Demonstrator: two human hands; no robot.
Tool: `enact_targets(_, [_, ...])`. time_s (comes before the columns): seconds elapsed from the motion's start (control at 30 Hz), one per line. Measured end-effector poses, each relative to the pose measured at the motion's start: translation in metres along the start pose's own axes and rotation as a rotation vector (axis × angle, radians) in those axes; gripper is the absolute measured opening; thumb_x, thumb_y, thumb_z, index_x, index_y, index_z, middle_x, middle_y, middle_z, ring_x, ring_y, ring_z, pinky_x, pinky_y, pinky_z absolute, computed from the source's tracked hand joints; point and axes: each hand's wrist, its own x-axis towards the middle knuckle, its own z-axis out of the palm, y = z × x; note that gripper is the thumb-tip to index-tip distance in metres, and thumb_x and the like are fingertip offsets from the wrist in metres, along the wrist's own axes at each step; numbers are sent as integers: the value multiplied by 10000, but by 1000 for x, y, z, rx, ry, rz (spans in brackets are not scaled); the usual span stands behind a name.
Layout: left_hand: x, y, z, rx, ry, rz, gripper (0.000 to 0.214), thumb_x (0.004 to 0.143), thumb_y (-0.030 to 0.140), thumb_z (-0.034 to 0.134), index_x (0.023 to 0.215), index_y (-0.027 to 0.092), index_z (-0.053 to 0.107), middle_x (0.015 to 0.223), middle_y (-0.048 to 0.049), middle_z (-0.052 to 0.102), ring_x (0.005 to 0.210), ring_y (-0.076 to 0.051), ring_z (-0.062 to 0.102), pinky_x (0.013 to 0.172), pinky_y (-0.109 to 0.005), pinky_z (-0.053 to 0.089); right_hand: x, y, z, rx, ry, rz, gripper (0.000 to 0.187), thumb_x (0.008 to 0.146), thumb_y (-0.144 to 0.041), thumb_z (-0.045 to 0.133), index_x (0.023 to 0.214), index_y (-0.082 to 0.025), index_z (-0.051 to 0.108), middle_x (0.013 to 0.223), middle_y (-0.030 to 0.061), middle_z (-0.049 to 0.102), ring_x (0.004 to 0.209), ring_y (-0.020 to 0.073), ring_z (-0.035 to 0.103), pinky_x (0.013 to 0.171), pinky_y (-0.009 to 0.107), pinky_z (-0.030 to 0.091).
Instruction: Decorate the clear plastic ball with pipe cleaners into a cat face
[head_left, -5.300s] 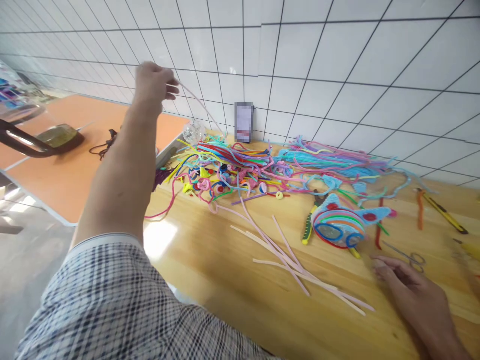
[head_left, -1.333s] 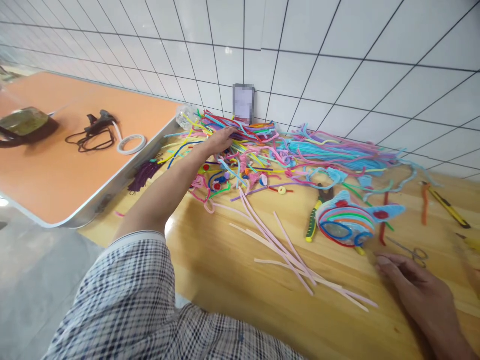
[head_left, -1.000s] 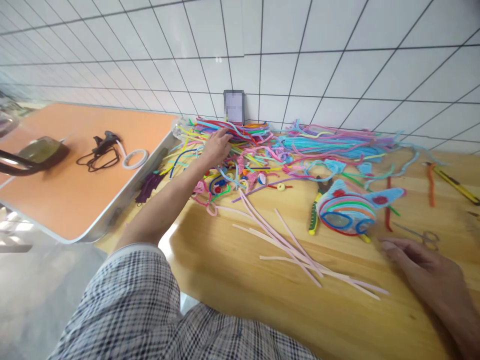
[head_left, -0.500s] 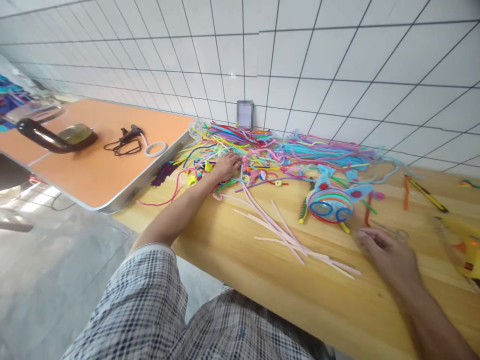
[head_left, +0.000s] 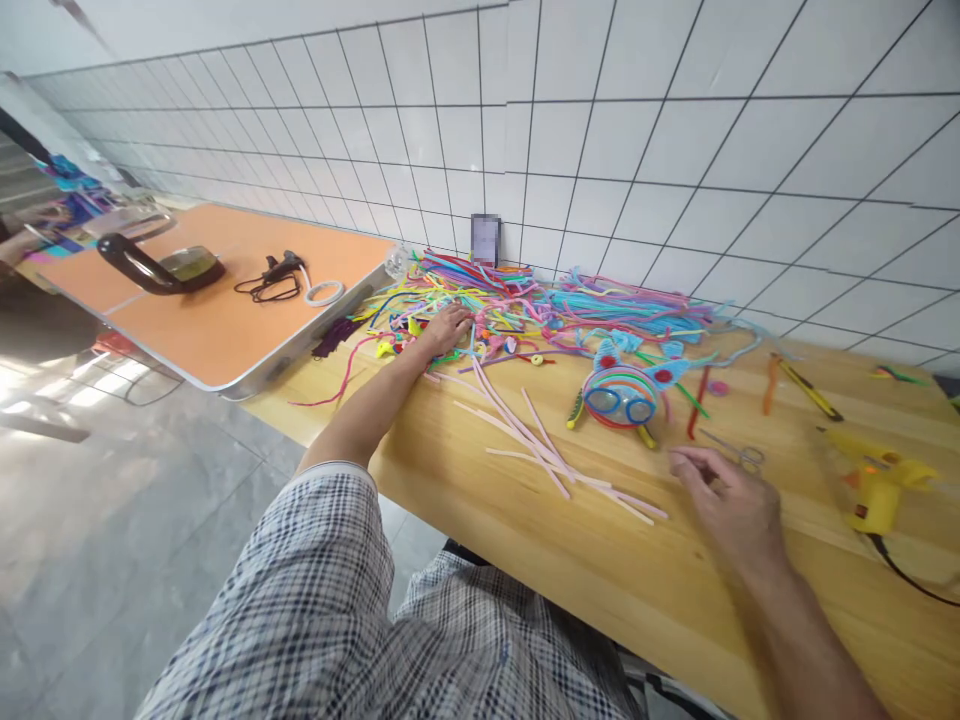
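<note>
My left hand (head_left: 448, 326) reaches forward over a tangled pile of colourful pipe cleaners (head_left: 420, 295), palm down. Its fingers are stretched out on the pile, their tips partly hidden. My right hand (head_left: 731, 500) hovers at the right above the wood, with thumb and fingers curled together in a pinch; anything between them is too small to make out. Left of it stands a round pipe-cleaner animal face (head_left: 619, 392) with blue-ringed eyes and blue ears with red centres. Several loose pale pink pipe cleaners (head_left: 540, 450) lie crossed on the table between my hands.
Small scissors (head_left: 742, 452), a yellow utility knife (head_left: 810, 388) and a yellow glue gun (head_left: 877, 490) with a cord lie right. A phone-like device (head_left: 485, 240) leans on the tiled wall. An orange table (head_left: 247, 345) at left carries a glass pot (head_left: 187, 268) and a black cable (head_left: 270, 278).
My view has shifted to the right, bringing more of the glue gun into sight. My left hand stays over the pile, and my right hand keeps its pinched pose near the scissors.
</note>
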Motion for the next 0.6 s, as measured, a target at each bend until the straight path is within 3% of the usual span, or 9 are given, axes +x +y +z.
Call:
enact_targets(0.3, [13,5,-15,-11,-28,18,290,1080,327,569,1090,233,843,1303,-161,901,1332,-300,791,1329,-487,594,-1,5,12,33,-6,-109,325,916,-542,652,932,-293,860,773,40,852,693,247,754,744,364,589])
enact_targets(0.4, [18,11,-35,23,23,-10,387,1149,383,521,1252,212,853,1443,-177,874,1427,-298,774,1363,-480,554,0,7,14,41,-22,-102,323,926,-522,651,960,-283,866,787,42,849,710,245,757,763,365,584])
enact_targets(0.5, [-8,19,-63,82,109,-62,515,1205,433,480,1534,164,771,1657,-227,769,1593,-334,691,1429,-530,477,1,10,14,40,-9,-85,302,918,-523,664,952,-292,854,800,39,852,743,252,764,779,364,576])
enact_targets(0.6, [-71,23,-89,230,186,-173,549,1185,524,588,1639,243,719,1818,-195,646,1721,-428,573,1469,-646,413,3,10,13,51,23,-56,281,889,-527,669,922,-305,840,811,49,857,757,270,766,771,377,570])
